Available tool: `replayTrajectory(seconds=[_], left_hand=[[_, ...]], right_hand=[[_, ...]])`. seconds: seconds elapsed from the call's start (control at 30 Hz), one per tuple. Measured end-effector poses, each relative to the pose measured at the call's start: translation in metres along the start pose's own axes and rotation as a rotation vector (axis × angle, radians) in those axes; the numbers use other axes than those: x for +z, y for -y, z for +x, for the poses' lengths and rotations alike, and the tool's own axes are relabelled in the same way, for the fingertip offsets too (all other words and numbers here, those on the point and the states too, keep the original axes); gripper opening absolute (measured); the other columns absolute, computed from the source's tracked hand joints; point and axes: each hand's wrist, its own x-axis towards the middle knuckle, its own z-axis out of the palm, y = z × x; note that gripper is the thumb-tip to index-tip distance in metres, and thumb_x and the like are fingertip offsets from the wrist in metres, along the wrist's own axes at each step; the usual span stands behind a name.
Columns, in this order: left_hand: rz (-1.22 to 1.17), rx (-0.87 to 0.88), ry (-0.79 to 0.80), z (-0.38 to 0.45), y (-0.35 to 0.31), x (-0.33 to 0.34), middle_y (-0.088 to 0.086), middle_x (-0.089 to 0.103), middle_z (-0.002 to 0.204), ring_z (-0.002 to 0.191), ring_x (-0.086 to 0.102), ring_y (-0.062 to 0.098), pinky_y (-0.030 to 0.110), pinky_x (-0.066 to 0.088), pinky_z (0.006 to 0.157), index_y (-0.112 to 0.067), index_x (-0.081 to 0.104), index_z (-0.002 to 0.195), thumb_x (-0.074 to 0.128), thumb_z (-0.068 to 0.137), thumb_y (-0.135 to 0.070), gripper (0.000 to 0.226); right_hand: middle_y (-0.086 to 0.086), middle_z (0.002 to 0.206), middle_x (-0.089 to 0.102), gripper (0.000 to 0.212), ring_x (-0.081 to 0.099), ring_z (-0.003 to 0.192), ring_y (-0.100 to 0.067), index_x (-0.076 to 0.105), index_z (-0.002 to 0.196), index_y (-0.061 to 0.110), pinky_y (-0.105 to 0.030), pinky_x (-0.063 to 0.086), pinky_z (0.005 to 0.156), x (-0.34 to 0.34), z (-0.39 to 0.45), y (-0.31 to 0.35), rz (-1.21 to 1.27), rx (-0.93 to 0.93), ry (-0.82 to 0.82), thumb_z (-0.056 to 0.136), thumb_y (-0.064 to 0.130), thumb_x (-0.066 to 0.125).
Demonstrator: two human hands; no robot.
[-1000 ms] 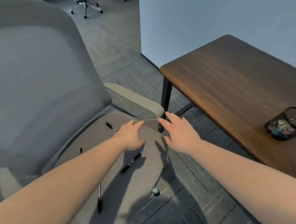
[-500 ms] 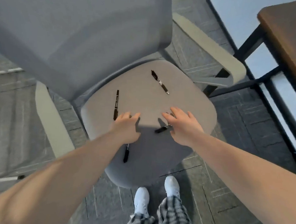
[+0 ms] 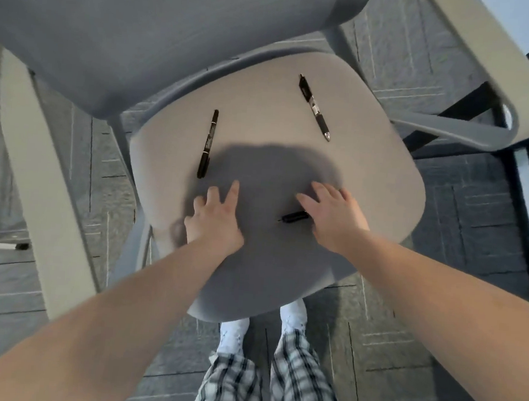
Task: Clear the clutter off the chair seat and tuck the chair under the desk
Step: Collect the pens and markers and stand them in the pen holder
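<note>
The view is now tipped straight down over the chair seat (image 3: 367, 188), where a second ago the bench was still in shot. Both hands have been lowered onto the near half of the seat. The right hand (image 3: 334, 217) is spread, fingers loose, just touching the short black pen (image 3: 294, 216), nothing gripped yet. The left hand (image 3: 215, 218) is flat and empty; a pen seen under it earlier is hidden now. Two more are left further back: a marker (image 3: 207, 144) on the left and a clicky pen (image 3: 313, 106) on the right. So clearing is only just being started, probably.
</note>
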Motion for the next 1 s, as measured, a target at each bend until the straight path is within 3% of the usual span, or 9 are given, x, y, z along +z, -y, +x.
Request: replayTrajectory(seconds=[0.1,0.2,0.4,0.53,0.7,0.77,0.87,1.0], left_hand=[[-0.067,0.032,-0.033,-0.003,-0.004,0.002,0.013,0.030,0.135,0.120,0.038,0.033,0.040,0.043,0.090,-0.023,0.006,0.147,0.056,0.086,-0.013,0.080],[-0.113,0.052,-0.044,-0.003,-0.002,0.001,0.013,0.039,0.128,0.115,0.043,0.032,0.040,0.043,0.086,-0.015,0.020,0.140,0.050,0.082,0.004,0.068],[-0.170,0.112,-0.172,0.013,0.001,-0.021,0.008,0.039,0.125,0.112,0.041,0.032,0.039,0.038,0.072,-0.018,0.034,0.131,0.042,0.079,0.010,0.060],[-0.244,0.153,-0.316,0.046,0.001,-0.040,0.013,0.041,0.121,0.109,0.042,0.037,0.050,0.045,0.085,-0.014,0.043,0.125,0.040,0.077,0.009,0.054],[-0.298,0.124,-0.428,0.082,-0.006,-0.063,0.016,0.042,0.118,0.105,0.043,0.035,0.038,0.037,0.077,-0.015,0.044,0.126,0.036,0.081,0.010,0.052],[-0.299,0.144,-0.437,0.094,-0.006,-0.066,0.017,0.042,0.114,0.103,0.043,0.036,0.039,0.038,0.075,-0.016,0.048,0.123,0.036,0.082,0.009,0.049],[-0.262,0.119,-0.457,0.107,-0.004,-0.065,0.016,0.041,0.108,0.097,0.046,0.037,0.040,0.037,0.068,-0.013,0.049,0.113,0.043,0.091,-0.010,0.023],[-0.177,0.053,-0.388,0.116,-0.002,-0.059,0.016,0.038,0.120,0.107,0.044,0.037,0.045,0.044,0.080,-0.023,0.037,0.131,0.051,0.091,-0.029,0.043]], right_hand=[[-0.009,0.132,0.045,0.044,0.042,0.124,-0.030,0.046,0.128,0.022,-0.041,0.038,0.099,-0.001,0.001,0.004,-0.016,-0.027,-0.086,0.086,0.013,0.054],[-0.008,0.117,0.051,0.031,0.047,0.116,-0.030,0.051,0.117,0.016,-0.040,0.041,0.090,-0.006,0.004,0.006,0.038,-0.035,-0.097,0.087,0.008,0.050],[-0.013,0.115,0.050,0.026,0.048,0.111,-0.035,0.047,0.113,0.009,-0.045,0.046,0.080,-0.034,0.024,0.001,0.251,0.058,-0.181,0.088,0.014,0.049],[-0.016,0.114,0.052,0.023,0.049,0.108,-0.037,0.047,0.110,0.005,-0.041,0.040,0.075,-0.055,0.050,-0.007,0.334,0.134,-0.306,0.088,0.009,0.047],[-0.019,0.116,0.049,0.033,0.047,0.109,-0.039,0.046,0.120,0.003,-0.045,0.043,0.079,-0.073,0.085,-0.013,0.403,0.285,-0.436,0.088,0.011,0.048],[-0.019,0.116,0.049,0.035,0.046,0.110,-0.039,0.047,0.120,0.004,-0.044,0.042,0.078,-0.074,0.097,-0.013,0.382,0.327,-0.483,0.086,0.013,0.050],[-0.020,0.118,0.049,0.040,0.046,0.111,-0.039,0.045,0.123,0.004,-0.043,0.039,0.077,-0.072,0.113,-0.013,0.352,0.361,-0.520,0.085,0.015,0.053],[-0.018,0.122,0.049,0.045,0.046,0.115,-0.038,0.041,0.129,0.005,-0.044,0.040,0.083,-0.066,0.129,-0.016,0.343,0.420,-0.479,0.086,0.014,0.054]])
